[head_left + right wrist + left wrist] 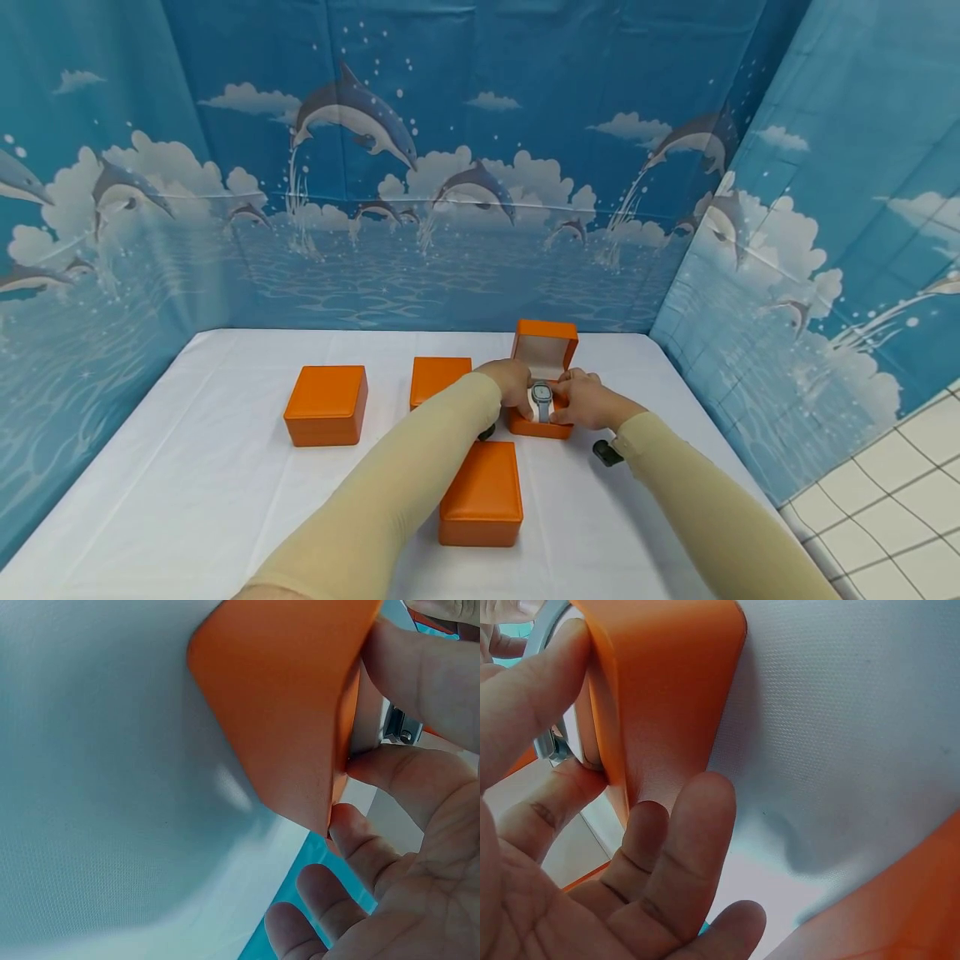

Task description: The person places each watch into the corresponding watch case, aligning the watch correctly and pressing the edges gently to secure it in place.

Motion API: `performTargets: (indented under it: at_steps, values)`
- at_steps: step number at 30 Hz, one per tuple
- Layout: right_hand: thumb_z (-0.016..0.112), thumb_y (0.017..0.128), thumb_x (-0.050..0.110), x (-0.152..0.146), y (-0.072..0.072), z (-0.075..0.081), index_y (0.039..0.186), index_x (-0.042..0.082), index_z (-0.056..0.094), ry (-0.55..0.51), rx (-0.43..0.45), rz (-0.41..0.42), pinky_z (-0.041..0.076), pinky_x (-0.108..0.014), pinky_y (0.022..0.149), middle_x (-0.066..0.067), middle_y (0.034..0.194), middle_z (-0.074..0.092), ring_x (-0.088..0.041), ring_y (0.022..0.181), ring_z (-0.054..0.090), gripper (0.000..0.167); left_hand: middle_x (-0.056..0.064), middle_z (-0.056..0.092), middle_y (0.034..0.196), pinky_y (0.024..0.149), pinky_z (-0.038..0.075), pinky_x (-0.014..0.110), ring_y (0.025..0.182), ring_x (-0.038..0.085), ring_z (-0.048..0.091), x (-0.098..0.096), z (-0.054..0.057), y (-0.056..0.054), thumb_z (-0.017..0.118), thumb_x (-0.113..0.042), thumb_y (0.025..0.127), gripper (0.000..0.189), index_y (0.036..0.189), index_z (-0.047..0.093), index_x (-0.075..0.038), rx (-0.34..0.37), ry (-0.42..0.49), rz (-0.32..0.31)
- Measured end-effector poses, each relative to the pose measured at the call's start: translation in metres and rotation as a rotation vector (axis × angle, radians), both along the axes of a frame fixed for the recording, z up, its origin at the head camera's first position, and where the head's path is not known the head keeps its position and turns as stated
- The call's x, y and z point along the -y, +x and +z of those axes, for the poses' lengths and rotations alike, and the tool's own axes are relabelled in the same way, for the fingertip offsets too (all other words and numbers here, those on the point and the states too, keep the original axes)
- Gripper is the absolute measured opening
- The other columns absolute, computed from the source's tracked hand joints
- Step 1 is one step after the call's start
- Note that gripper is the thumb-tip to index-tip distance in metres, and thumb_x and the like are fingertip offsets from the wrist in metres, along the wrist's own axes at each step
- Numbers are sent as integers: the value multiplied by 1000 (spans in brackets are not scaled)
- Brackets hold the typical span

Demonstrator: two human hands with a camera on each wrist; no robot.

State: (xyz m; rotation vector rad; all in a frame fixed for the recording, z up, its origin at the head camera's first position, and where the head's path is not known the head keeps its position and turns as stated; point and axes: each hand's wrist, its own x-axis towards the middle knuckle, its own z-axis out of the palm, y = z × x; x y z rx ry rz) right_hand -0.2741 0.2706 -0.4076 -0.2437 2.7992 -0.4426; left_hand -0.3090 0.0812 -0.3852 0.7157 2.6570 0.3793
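Note:
A wristwatch with a grey strap sits on a pale cushion inside an open orange box, its lid tilted back. My left hand is at the cushion's left side and my right hand at its right side. In the left wrist view, thumb and index finger pinch the cushion at the rim of the box; the other fingers stay loose. In the right wrist view, the right thumb and index finger pinch the cushion too, and a metal clasp shows beyond it.
Several closed orange boxes stand on the white table: one at the left, one behind my left forearm, and one between my forearms. A dolphin-print curtain surrounds the table's back and sides.

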Motion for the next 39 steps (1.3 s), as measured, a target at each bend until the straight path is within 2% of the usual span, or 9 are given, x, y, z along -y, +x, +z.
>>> performTargets:
  at_steps: [4, 7, 11, 19, 25, 32, 36, 39]
  values:
    - [82, 93, 30, 1, -1, -1, 152, 9, 56, -9, 4, -1, 49, -46, 96, -19, 143, 48, -37, 118, 43, 68, -1, 72, 103, 81, 54, 31, 84, 15, 59, -1, -4, -4, 90, -38, 85, 45, 121, 77, -14, 3, -3, 0]
    - [82, 93, 30, 1, -1, -1, 153, 9, 56, -12, 7, -4, 49, -47, 98, -20, 144, 47, -38, 119, 43, 68, -1, 67, 90, 73, 51, 30, 79, 15, 58, 1, -4, -3, 91, -37, 84, 39, 112, 77, -14, 8, 9, 2]
    - [81, 94, 31, 1, 0, 0, 154, 9, 55, -9, 8, -2, 50, -48, 100, -20, 145, 47, -38, 120, 43, 69, -3, 64, 87, 72, 49, 29, 79, 15, 57, 3, -1, 2, 89, -37, 85, 37, 111, 77, -14, -7, 15, 0]
    - [77, 97, 34, -1, 5, 1, 157, 9, 50, -5, 12, 26, 49, -52, 105, -21, 150, 43, -39, 125, 42, 71, -2, 67, 94, 77, 50, 30, 83, 15, 57, 6, 6, 9, 84, -37, 90, 33, 114, 77, -15, -15, -3, -12]
    - [76, 99, 34, -3, 5, 1, 159, 10, 47, 3, 17, 48, 48, -53, 108, -20, 153, 42, -39, 127, 41, 71, -1, 70, 102, 82, 52, 31, 87, 15, 58, 5, 8, 7, 79, -41, 95, 37, 121, 78, -16, -28, -69, -31]
    - [77, 97, 35, -5, 4, 3, 161, 12, 44, 7, 28, 34, 47, -56, 112, -22, 157, 41, -39, 131, 41, 76, -1, 70, 103, 82, 53, 31, 88, 17, 60, 3, 8, 3, 80, -44, 93, 42, 124, 76, -16, -16, -77, -37]
    - [76, 98, 37, -6, 3, 8, 163, 9, 38, -16, 38, 39, 44, -59, 116, -23, 160, 41, -42, 138, 42, 81, 2, 74, 121, 92, 57, 34, 97, 16, 65, 8, 18, 5, 77, -47, 95, 53, 136, 71, -13, -29, -58, -58]
    - [71, 102, 36, -10, 3, 19, 160, 3, 44, -58, 24, 43, 45, -60, 116, -23, 159, 47, -44, 142, 46, 72, 2, 74, 127, 95, 58, 36, 102, 16, 68, 15, 32, 4, 72, -47, 98, 51, 135, 72, -12, -43, -21, -77]
